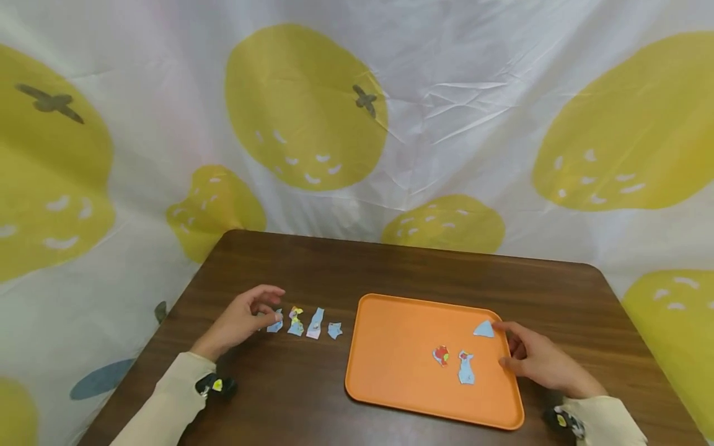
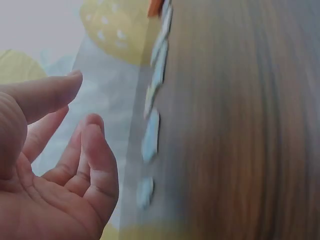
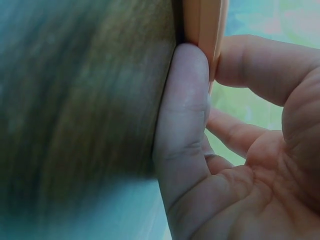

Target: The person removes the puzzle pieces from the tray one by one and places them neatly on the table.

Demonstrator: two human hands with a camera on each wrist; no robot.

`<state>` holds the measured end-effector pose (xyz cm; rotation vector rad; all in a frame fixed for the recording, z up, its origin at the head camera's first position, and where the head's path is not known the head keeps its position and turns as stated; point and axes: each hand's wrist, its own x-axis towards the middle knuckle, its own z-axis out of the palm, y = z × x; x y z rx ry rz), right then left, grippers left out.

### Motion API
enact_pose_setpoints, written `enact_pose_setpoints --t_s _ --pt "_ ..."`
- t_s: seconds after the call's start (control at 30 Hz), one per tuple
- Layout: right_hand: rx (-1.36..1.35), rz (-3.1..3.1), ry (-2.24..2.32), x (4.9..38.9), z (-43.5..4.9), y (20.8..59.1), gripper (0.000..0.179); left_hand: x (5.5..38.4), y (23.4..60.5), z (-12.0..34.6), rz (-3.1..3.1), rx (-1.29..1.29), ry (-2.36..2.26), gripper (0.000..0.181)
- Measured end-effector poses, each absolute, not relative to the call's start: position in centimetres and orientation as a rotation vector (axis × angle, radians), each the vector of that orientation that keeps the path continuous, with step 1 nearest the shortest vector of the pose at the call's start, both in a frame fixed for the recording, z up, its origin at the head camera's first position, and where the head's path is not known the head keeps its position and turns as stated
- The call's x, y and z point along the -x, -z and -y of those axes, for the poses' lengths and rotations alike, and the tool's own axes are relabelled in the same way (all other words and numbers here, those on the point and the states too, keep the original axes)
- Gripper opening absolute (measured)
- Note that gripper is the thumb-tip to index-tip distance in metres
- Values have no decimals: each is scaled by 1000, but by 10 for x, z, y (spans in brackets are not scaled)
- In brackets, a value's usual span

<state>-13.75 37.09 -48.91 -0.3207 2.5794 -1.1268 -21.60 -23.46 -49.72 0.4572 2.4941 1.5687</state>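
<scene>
- Paper pieces [image 1: 315, 324] lie in a row left of the tray [image 1: 396, 347]; three more sit on the tray, toward its right side.
- From where I stand, the step looks like handling pieces while steadying the tray; next seems to call for a gentle fingertip pinch.
- Left hand [image 1: 241, 319] hovers by the row's end farthest from the tray, thumb and fingers apart, nothing seen between.
- Right hand [image 1: 541, 359] pinches the tray's right rim, just beside a blue piece [image 1: 483, 329].
</scene>
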Motion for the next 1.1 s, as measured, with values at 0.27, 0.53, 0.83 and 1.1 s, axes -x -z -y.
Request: enact_pose_setpoints --t_s 0.27,0.53,0.83,1.1 --pt "323 -2583 1142 138 -372 487 71 210 490 194 -2471 -497 -1573 46" --pt "317 -2606 1111 138 -373 489 70 202 484 152 -2407 -630 -1512 45" --pt "312 -2617 1079 138 -372 486 70 202 479 106 -2372 -770 -1391 44" --pt "328 -2620 1087 138 -371 486 70 204 472 64 -2299 -870 -1322 46"
